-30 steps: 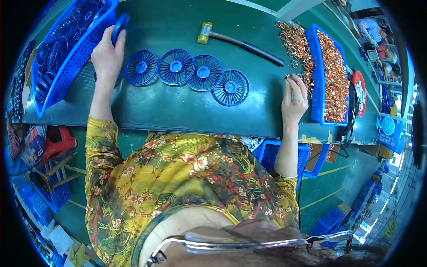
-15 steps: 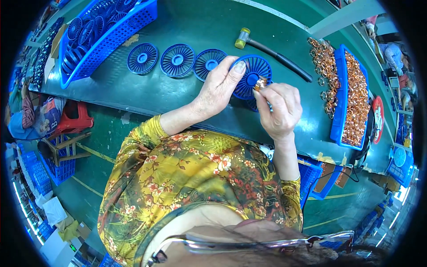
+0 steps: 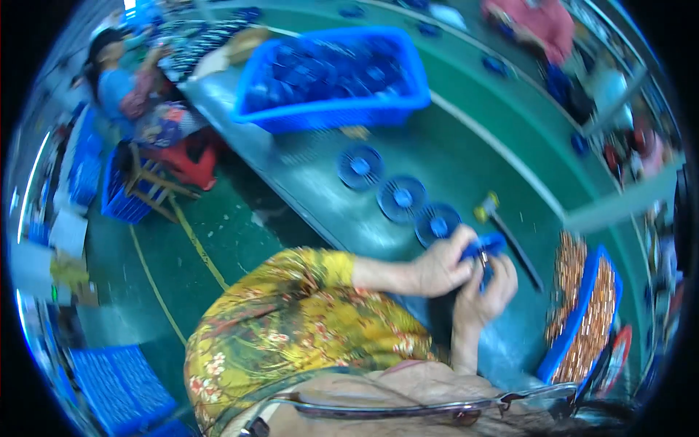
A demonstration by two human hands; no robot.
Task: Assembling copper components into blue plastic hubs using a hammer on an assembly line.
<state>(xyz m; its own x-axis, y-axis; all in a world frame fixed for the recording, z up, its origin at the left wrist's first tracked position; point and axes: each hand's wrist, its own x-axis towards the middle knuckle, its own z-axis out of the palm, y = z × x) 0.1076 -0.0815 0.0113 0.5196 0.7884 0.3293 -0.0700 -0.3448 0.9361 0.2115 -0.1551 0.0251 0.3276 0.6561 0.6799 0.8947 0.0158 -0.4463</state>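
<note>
The spoked wheel is blue, the shirt floral yellow

Wheel + ring up off bench

Wheel: blue, round, tilted so it's seen approx. edge-on, i.e. a narrow blue oval; spoke detail lost to blur. Held in the air over bench, in from the front edge. Ring: v. small, coppery w/ a bright glint, on wheel's side toward bench front edge. Partly hidden, outline blurred; can't tell if it's touching wheel or just beside it.
</note>
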